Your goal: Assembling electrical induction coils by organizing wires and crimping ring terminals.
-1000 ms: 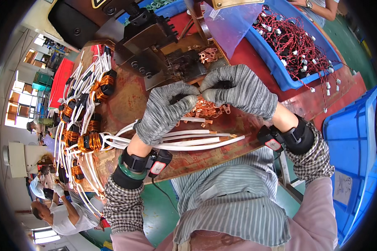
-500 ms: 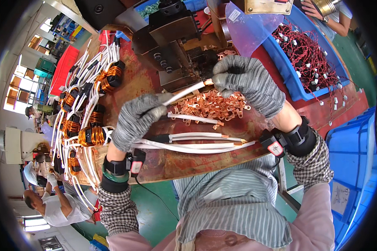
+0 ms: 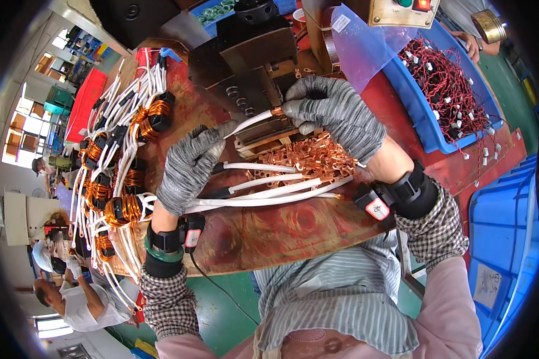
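My right hand (image 3: 335, 113) pinches the copper-tipped end of a white wire (image 3: 251, 122) just above the middle of the frame, right at the mouth of the dark press (image 3: 251, 72). My left hand (image 3: 188, 164) has its grip closed loosely round the same wire further back, keeping it level. Both grips are shut on it, fingers in grey gloves.

The risk I see is my right fingertips (image 3: 293, 107): they sit touching the press front, so if the tool came down they could get caught. The copper end could also go in crooked if my left hand sags, and then it would sit badly on the wire.

Below lies a heap of loose copper lugs (image 3: 302, 158) on the tabletop (image 3: 269, 227), with more white wires (image 3: 269, 194) across it; my sleeve could sweep some off. Copper coils (image 3: 129, 206) crowd the left.
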